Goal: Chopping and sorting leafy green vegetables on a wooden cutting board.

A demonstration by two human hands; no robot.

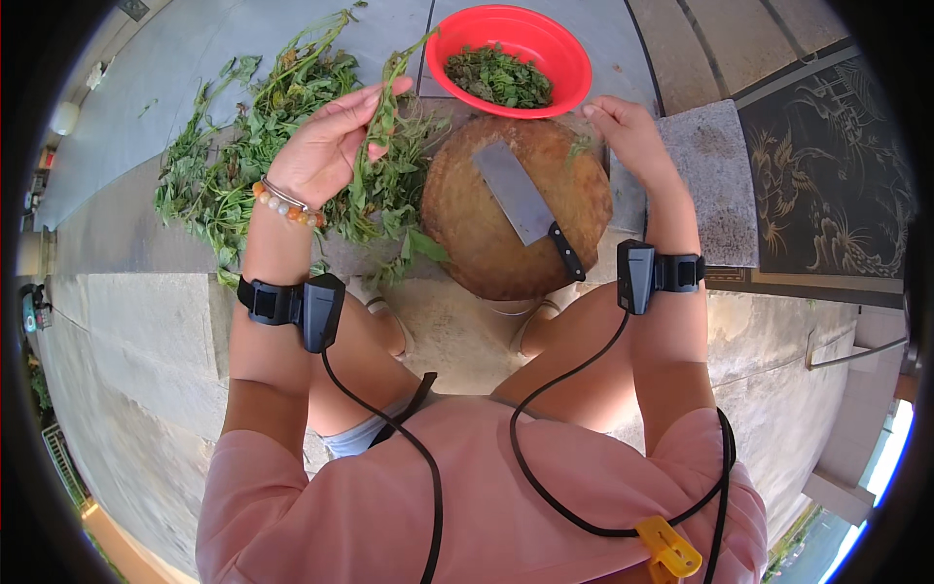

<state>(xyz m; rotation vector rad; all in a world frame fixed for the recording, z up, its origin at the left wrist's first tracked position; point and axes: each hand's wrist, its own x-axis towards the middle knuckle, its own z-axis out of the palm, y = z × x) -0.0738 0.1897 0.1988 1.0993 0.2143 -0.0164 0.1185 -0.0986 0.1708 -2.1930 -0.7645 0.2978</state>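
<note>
Green and leafy, a long herb stem [387,117] stands nearly upright in the left hand [326,146], whose fingers are closed around its middle above the heap of uncut greens [263,146]. That heap spreads over the grey stone paving [126,234] to the left of the round wooden chopping block [516,209] and laps against the block's left edge.

The right hand [628,131] rests at the far right edge of the block with its fingers curled loosely; a few green scraps lie beside the fingertips, but I cannot tell whether it grips anything. A cleaver [530,209] with a broad grey blade and black handle lies flat and slanted across the middle of the block, touched by neither hand.

Beyond the block's far edge, just touching it, sits a red plastic bowl [508,60] with a modest layer of dark picked or chopped leaves in its bottom. Judging by this, the work seems to be at an early-to-middle stage: some leaves are already in the bowl, which is far from full, while the large heap on the paving is left to go through, and the block itself is almost bare.

Black sensor bands with cables wrap both forearms.
</note>
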